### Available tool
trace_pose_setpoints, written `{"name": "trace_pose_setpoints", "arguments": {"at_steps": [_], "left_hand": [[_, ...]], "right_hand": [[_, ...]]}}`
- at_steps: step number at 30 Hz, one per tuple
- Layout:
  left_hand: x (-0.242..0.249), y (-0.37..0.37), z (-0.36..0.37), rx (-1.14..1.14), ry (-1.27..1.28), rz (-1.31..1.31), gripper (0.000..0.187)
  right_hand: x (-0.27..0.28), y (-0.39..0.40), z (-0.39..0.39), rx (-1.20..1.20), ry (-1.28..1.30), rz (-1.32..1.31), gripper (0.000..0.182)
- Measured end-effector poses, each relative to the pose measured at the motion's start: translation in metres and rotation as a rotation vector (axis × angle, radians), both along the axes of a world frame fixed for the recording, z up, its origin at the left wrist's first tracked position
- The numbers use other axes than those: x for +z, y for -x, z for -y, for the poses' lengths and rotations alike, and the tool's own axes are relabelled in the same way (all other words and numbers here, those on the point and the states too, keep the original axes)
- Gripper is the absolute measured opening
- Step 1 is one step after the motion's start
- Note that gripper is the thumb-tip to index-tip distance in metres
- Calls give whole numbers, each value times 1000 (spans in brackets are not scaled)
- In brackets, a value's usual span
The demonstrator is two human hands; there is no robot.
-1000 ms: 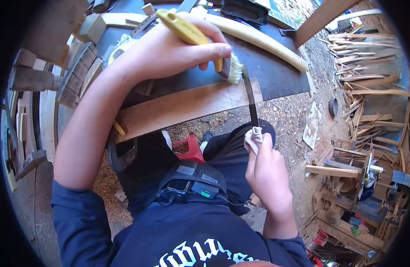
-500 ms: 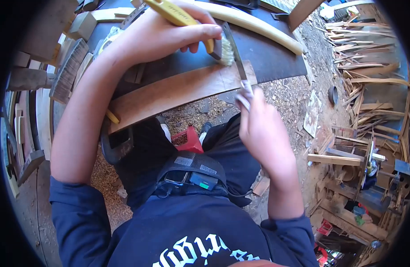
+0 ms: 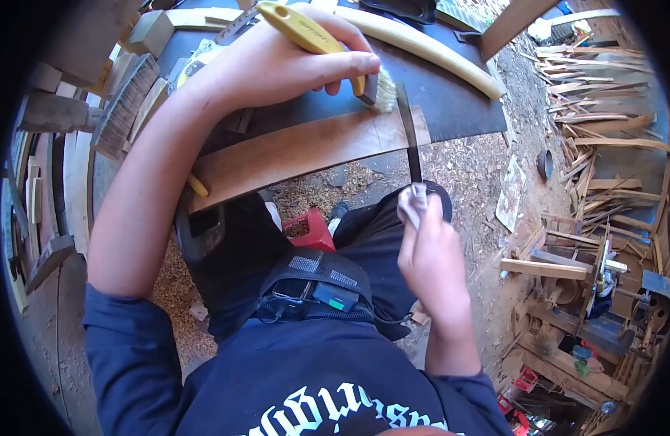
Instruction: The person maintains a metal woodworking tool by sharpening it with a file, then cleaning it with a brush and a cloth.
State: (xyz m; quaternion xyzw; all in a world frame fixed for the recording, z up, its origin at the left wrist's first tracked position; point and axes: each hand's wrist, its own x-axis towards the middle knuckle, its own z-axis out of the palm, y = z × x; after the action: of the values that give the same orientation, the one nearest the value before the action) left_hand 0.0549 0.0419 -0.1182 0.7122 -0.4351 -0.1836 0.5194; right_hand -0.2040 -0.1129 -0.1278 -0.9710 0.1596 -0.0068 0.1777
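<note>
My left hand (image 3: 317, 65) is closed around the yellow handle of a paintbrush (image 3: 306, 30), its pale bristles low over the upper edge of a curved wooden board (image 3: 284, 154). That board lies along the near edge of the dark tabletop (image 3: 458, 116). In my right hand (image 3: 433, 254) is a long, narrow dark blade (image 3: 410, 131) whose grip end is wrapped in whitish cloth (image 3: 412, 203). The blade points away from me and overlaps the right end of the board in this view, with its tip close to the bristles.
A pale curved wooden piece (image 3: 422, 49) spans the back of the tabletop. Wood blocks (image 3: 127, 102) are stacked at left. A red plastic stool (image 3: 309, 229) stands between my legs over wood chips. Wood strips (image 3: 604, 83) and a machine (image 3: 604, 280) occupy the right side.
My right hand has moved down toward my body, drawing the blade back across the board's end. My left hand keeps its grip on the paintbrush, and the view has shifted slightly.
</note>
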Motion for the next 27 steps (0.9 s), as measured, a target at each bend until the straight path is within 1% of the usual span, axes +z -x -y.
{"name": "trace_pose_setpoints", "arguments": {"at_steps": [3,5,6,7,8,9,11,12,14,15,16,17,19,20,21,23,24,26,27], "left_hand": [[-2,-8,0,-46,-18,65,32],[19,-2,-3,-30,-143,-124,24],[16,8,-1,3,-83,-35,24],[19,4,-2,-14,-118,-39,24],[21,0,-3,-32,-154,-43,25],[17,-2,-3,-26,-110,-26,27],[0,-2,-1,-8,-16,-3,32],[-2,-2,0,2,3,34,32],[9,-5,-1,-37,-73,-43,27],[15,-5,0,-66,-110,-77,25],[19,0,-2,-42,-111,-94,26],[14,1,-1,-28,-73,-41,28],[1,2,-1,17,10,66,31],[2,1,-1,-18,12,9,32],[1,-3,-2,-17,4,25,32],[-2,-6,0,-30,-25,40,31],[21,3,-2,-38,-36,-106,26],[16,0,-1,-26,-91,-94,26],[16,-1,-1,-11,-132,-97,25]], "right_hand": [[-1,-11,5,-6,32,-45,21],[-8,-33,12,4,57,-6,20],[-11,-38,14,19,85,19,20],[-13,-40,14,34,111,45,19],[-12,-32,9,-19,13,16,19],[-13,-18,8,9,-3,48,20],[-12,2,2,-7,-26,36,21],[-11,-5,4,9,-15,23,21],[-9,-25,11,6,-2,-6,22],[-15,-40,16,21,4,29,21],[-18,-44,16,21,47,47,21],[-22,-44,16,21,85,66,22],[-25,-21,10,-3,-11,92,23],[-27,-7,7,-5,-55,104,24],[-25,0,3,0,-20,77,27],[-24,-3,7,3,0,50,25],[-23,-14,10,11,7,37,23],[-21,-43,15,30,22,65,21],[-23,-37,14,14,2,77,21]]}}
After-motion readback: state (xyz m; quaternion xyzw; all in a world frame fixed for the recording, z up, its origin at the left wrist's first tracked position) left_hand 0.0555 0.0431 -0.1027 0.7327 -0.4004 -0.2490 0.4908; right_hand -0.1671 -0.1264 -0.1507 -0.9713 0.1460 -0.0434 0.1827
